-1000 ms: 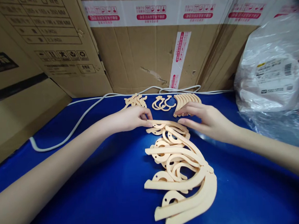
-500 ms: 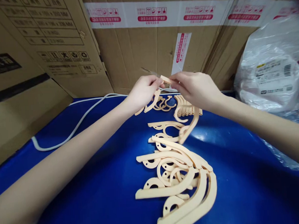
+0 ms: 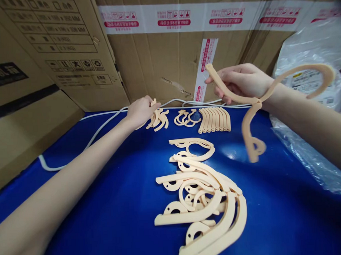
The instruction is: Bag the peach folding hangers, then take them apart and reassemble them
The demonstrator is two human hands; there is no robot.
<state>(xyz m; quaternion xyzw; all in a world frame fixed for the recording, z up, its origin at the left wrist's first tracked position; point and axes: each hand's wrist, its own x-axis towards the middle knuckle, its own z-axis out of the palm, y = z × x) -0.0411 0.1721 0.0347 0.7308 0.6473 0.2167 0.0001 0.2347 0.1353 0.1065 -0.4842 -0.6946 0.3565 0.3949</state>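
My right hand (image 3: 245,81) is raised at the right, its fingers closed around a folding clothes hanger (image 3: 231,95) of pale cream plastic. One hanger arm points up past the fingertips, the other hangs down, and the curved hook reaches over the forearm. At the back left, my left hand (image 3: 141,112) is bent over a small pile of curved hanger arms (image 3: 161,118). The end of one arm sticks up between thumb and fingers; the fingertips are partly hidden. Loose hanger hooks (image 3: 187,118) lie right of that pile, beside a row of curved arms (image 3: 214,120).
Several joined hangers (image 3: 203,213) overlap in a heap at the front middle of the blue surface (image 3: 106,207). A white cable (image 3: 95,137) runs along the back and left. Cardboard boxes (image 3: 161,59) wall in the back and left; a plastic-wrapped bundle (image 3: 298,52) stands at right.
My hands have parted. The right hand has carried the hanger up and to the right, its hook swinging outward. My left hand has moved left and down to the pile of curved arms.
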